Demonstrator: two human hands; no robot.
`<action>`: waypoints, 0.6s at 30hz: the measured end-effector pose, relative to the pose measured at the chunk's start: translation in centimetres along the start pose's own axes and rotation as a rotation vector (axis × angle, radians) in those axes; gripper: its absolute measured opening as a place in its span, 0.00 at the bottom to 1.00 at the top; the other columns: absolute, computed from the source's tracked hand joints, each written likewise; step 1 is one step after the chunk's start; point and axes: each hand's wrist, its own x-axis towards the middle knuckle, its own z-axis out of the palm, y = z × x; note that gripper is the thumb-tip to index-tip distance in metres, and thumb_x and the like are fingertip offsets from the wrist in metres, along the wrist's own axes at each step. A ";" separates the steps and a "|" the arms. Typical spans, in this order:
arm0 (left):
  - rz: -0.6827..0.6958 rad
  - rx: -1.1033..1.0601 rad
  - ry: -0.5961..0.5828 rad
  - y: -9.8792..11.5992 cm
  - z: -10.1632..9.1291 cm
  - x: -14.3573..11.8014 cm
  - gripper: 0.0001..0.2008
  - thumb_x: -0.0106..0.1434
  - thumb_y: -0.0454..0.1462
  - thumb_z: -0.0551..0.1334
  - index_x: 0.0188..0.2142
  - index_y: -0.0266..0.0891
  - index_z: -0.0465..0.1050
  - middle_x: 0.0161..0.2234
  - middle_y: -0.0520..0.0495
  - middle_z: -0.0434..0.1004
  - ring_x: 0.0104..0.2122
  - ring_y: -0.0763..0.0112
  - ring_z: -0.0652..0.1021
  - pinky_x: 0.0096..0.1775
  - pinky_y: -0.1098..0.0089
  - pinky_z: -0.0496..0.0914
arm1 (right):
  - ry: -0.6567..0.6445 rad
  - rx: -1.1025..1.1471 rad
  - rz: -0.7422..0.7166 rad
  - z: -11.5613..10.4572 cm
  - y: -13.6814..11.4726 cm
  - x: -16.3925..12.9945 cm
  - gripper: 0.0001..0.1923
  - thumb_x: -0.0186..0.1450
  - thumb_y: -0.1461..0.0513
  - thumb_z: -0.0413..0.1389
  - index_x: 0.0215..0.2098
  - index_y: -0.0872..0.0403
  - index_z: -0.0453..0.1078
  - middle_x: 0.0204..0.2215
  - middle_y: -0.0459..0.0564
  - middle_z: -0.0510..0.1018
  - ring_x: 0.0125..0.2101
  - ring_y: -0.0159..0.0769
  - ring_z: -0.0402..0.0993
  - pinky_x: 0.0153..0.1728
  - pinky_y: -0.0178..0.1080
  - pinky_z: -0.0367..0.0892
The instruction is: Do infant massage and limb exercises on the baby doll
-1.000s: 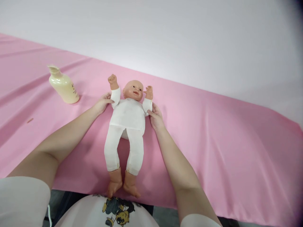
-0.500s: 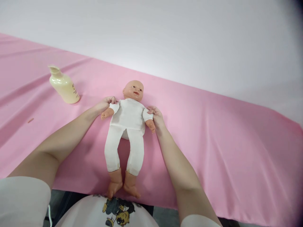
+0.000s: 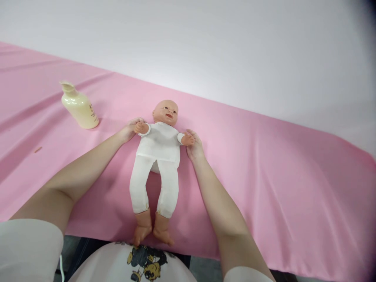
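A baby doll [image 3: 158,156] in white shirt and trousers lies on its back on the pink cloth [image 3: 264,176], head away from me, feet at the near edge. My left hand [image 3: 129,131] holds the doll's arm on the left side, which sticks out sideways. My right hand [image 3: 194,147] holds the doll's other arm, also stretched out sideways. Both of my forearms lie along the doll's sides.
A cream plastic bottle [image 3: 78,105] stands on the cloth to the far left of the doll. A small brown speck [image 3: 37,149] lies on the cloth at the left. A white wall [image 3: 205,43] rises behind the table.
A second ago the doll's arms pointed up beside its head. They swung down to its sides, and now they are stretched out sideways, with my hands still on them.
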 end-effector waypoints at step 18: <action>0.184 0.391 0.213 0.1 0.6 -0.8 0.25 0.63 0.44 0.66 0.58 0.44 0.66 0.23 0.58 0.65 0.23 0.75 0.67 0.31 0.72 0.64 | 0.007 -0.128 -0.058 0.0 0.8 -0.2 0.26 0.50 0.47 0.71 0.41 0.49 0.70 0.38 0.45 0.83 0.39 0.38 0.80 0.49 0.45 0.76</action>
